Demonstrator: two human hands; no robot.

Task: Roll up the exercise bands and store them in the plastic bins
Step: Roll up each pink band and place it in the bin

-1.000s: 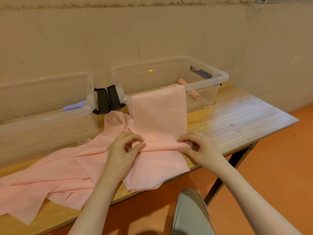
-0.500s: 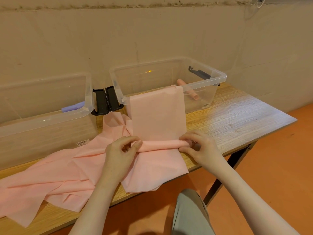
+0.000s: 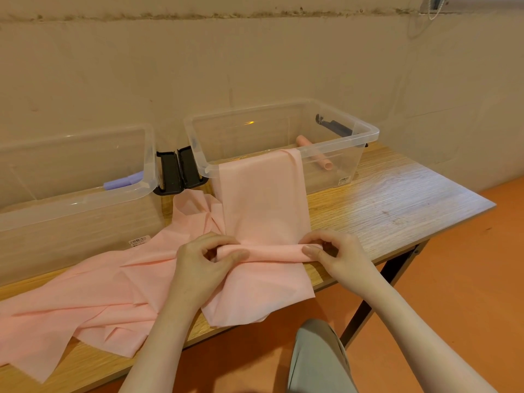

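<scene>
Rolling was properly under way at this point: compared with a second before, the fold I'd been pinching had turned into an actual little tube, and it had crept a bit farther up the pink band [image 3: 263,199] toward the bin. My left hand [image 3: 204,265] gripped the left end of the roll [image 3: 269,250] and my right hand [image 3: 337,255] pinched the right end, hands apart, one at each end, thumbs on the near side. The band ran from near the table [image 3: 397,194] edge up over the near rim of the right bin [image 3: 365,134], where one finished pink roll [image 3: 314,154] already sat. A purple roll [image 3: 122,180] was in the left bin [image 3: 85,194]. Loose pink bands [image 3: 71,302] were spread across the left of the table, so I'd say plenty remained. My guess was the tube stayed tight only if both ends turned evenly.
</scene>
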